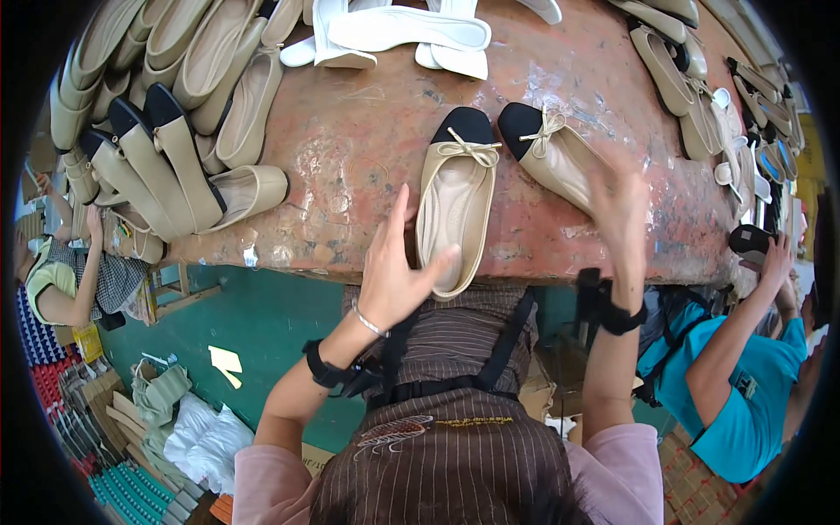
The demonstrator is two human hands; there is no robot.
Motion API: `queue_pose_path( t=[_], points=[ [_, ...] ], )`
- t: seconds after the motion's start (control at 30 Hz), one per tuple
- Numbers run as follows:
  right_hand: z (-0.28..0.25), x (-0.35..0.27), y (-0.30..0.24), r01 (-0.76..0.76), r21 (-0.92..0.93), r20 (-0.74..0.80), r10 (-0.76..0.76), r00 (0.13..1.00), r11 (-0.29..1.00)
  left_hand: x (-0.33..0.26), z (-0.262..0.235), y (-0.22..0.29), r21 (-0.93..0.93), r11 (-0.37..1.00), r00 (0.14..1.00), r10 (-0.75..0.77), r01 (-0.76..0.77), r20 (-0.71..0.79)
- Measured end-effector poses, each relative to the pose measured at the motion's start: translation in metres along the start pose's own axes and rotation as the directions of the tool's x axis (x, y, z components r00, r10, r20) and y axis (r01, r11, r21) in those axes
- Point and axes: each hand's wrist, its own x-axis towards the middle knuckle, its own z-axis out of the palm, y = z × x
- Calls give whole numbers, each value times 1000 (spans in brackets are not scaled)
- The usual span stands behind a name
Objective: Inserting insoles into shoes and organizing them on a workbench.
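head: left hand (391,276) clamped on beige shoe (455,197); right hand (622,206) blurred, grip unclear.

reddish table (350,149): bow-trimmed flats (457,206), white sole-shaped pieces (411,29), beige shoes (249,109) both sides

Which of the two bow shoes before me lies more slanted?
The right shoe, by your right hand: its toe angles leftward; the left shoe lies straighter.

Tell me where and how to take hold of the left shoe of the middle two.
Probably by the heel of the left shoe, from the near side: it sits mouth up, heel at the near table edge, so the back wall should pinch well from inside and out, away from the bow.
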Motion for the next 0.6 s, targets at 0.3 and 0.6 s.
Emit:
queue_pose_path(
  t=[0.3, 0.6],
  points=[
    [-10, -53, 47, -383, -195, 399, 430, 810, 903, 65, -31, 1, -738, 140, 723, -385, 660, 574],
    [-9, -26, -10, -519, 716, 405, 327, 854, 468, 59, -19, 28, -858, 162, 848, -322, 488, 421]
  ],
)
